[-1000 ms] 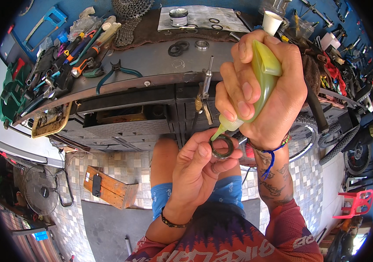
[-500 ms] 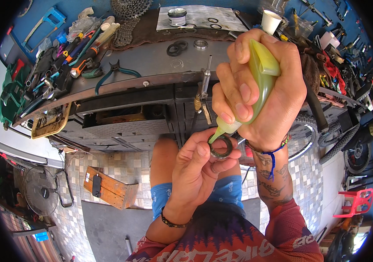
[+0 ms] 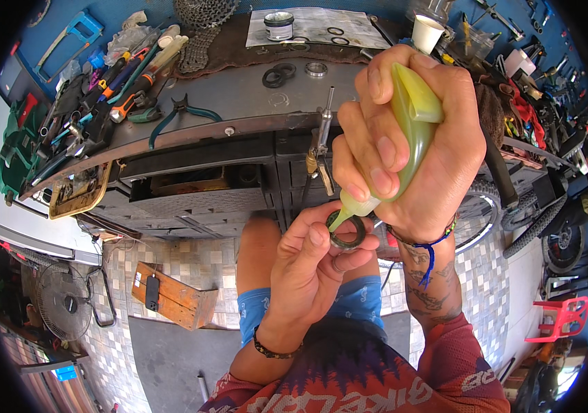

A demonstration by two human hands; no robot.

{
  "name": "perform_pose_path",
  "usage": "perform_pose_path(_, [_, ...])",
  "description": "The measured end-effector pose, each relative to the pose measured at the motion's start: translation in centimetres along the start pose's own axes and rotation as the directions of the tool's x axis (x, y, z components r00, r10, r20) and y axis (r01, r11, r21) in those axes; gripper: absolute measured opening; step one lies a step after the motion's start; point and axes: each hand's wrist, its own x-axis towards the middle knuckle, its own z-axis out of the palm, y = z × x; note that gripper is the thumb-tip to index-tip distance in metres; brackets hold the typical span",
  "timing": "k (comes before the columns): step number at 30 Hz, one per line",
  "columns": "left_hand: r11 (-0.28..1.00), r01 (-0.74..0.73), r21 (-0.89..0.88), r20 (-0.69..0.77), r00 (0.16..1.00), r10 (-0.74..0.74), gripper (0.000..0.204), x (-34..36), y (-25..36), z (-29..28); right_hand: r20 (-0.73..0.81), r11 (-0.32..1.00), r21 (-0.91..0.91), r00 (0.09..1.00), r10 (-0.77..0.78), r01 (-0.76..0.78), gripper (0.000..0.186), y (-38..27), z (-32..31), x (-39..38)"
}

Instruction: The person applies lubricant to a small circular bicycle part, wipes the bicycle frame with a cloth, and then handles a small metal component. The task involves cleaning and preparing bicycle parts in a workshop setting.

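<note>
yellow-green squeeze bottle (image 3: 411, 131), small round tin (image 3: 279, 26), white paper cup (image 3: 427, 33)

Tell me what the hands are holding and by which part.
The right hand grips the yellow-green squeeze bottle around its body, nozzle down. The left hand pinches the dark ring by its rim.

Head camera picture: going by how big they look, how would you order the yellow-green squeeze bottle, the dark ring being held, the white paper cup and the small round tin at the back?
1. Yellow-green squeeze bottle, though it is nearest the camera.
2. Dark ring.
3. White paper cup and small round tin look about alike; both sit far back on the bench, so I would not rank them.
</note>
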Motion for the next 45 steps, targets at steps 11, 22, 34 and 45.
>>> perform_pose_path(11, [1.000,-0.006,0.011,-0.005,1.000,0.006,0.044,-0.11,-0.02,0.18,0.012,1.000,0.015,1.000,0.011,-0.011,0.044,0.00,-0.07,0.01])
perform_pose_path(22, [0.999,-0.017,0.027,0.016,1.000,0.017,0.047,-0.11,-0.07,-0.03,-0.027,0.994,-0.096,0.998,-0.064,0.061,0.045,0.33,-0.10,0.39])
perform_pose_path(34, [1.000,-0.009,-0.004,0.016,1.000,0.009,0.046,-0.05,-0.01,0.02,-0.069,1.000,-0.023,0.998,-0.014,0.012,0.044,0.04,0.36,0.26])
perform_pose_path(45, [1.000,-0.017,-0.004,0.016,1.000,0.017,0.045,-0.04,-0.07,0.08,-0.081,0.999,0.015,0.996,0.031,-0.030,0.043,-0.16,0.72,-0.02])
